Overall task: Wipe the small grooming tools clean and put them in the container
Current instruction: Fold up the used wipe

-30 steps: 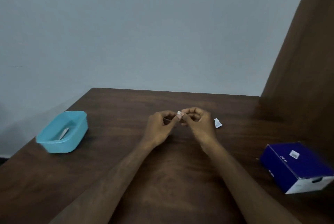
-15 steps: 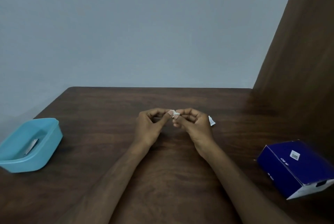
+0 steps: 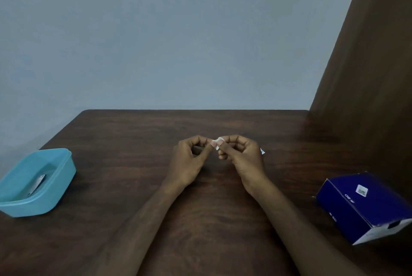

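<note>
A dark wooden table (image 3: 223,220) fills the lower half of the view, with a grey-blue wall behind it and a brown panel rising at the right. On the table's right side sits a dark blue box (image 3: 365,204), tilted, with a small white label on top. At the left edge sits a light blue container (image 3: 60,186), open-topped, with a silver nail clipper (image 3: 36,184) lying flat on its floor. Above the middle of the table the left hand (image 3: 189,162) and right hand (image 3: 242,157) meet, fingers curled inward on both. Between their thumbs and forefingers they pinch a small white wipe (image 3: 217,141), which shows just at the meeting fingertips; whether a tool is folded inside it cannot be told, since the fingers hide it. Just beyond the right hand's knuckles a small white scrap (image 3: 262,151) lies on the table, mostly hidden by the hand.
</note>
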The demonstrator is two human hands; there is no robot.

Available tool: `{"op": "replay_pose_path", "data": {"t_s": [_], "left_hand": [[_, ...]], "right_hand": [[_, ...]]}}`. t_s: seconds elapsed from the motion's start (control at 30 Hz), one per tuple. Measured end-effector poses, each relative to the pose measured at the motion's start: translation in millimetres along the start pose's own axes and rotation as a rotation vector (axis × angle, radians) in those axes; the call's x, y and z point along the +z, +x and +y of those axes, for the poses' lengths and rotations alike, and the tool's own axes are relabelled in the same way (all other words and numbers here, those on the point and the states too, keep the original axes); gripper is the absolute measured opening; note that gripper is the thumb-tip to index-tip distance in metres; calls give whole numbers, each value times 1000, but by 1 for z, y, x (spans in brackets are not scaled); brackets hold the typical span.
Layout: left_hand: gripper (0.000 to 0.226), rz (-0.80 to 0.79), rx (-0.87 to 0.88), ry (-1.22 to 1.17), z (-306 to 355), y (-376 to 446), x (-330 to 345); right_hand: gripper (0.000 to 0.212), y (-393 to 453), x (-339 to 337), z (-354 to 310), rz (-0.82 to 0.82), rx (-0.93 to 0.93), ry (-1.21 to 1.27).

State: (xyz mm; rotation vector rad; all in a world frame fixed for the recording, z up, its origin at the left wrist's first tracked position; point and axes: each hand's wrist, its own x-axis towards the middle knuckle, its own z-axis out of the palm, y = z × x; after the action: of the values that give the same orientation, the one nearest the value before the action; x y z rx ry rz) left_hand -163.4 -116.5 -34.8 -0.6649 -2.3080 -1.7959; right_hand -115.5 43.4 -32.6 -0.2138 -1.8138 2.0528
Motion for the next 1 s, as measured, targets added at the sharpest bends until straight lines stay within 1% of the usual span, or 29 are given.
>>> {"op": "replay_pose_path", "data": {"t_s": [0.1, 0.13, 0.17, 0.2, 0.23, 0.3, 0.33, 0.4, 0.47, 0.57, 0.7, 0.8, 0.9, 1.0], "left_hand": [[21, -16, -2, 36, 3, -1, 1], [21, -20, -8, 57, 3, -1, 2], [21, -23, -19, 78, 3, -1, 4], [21, -21, -31, 102, 3, 1, 6], [21, -16, -47, 136, 3, 3, 10], [22, -12, -40, 285, 3, 11, 19], [23, -23, -10, 383, 4, 15, 27], [31, -65, 23, 535, 7, 23, 43], [43, -110, 16, 624, 12, 32, 60], [55, -166, 14, 709, 20, 40, 82], [46, -225, 50, 838, 32, 41, 102], [41, -237, 66, 854, 33, 39, 102], [33, -254, 62, 748, 28, 32, 77], [20, -238, 73, 505, 22, 19, 37]], "right_hand": [[18, 0, -2, 0, -10, 13, -31], [16, 0, -2, -1, 9, -14, -51], [11, 1, -3, -3, 60, -62, -74], [6, 4, -6, -3, 148, -114, -97], [5, 7, -11, -4, 264, -157, -106], [6, 16, -26, -3, 512, -197, -98], [5, 19, -33, -4, 600, -201, -77], [5, 22, -45, -4, 699, -171, -7], [13, 24, -49, -1, 751, -115, 61], [17, 25, -50, 2, 762, -84, 77], [15, 30, -52, 2, 773, -64, 76], [17, 32, -50, 3, 777, -53, 79], [12, 29, -45, 4, 739, -17, 71], [8, 22, -35, 3, 609, -13, 0]]}}
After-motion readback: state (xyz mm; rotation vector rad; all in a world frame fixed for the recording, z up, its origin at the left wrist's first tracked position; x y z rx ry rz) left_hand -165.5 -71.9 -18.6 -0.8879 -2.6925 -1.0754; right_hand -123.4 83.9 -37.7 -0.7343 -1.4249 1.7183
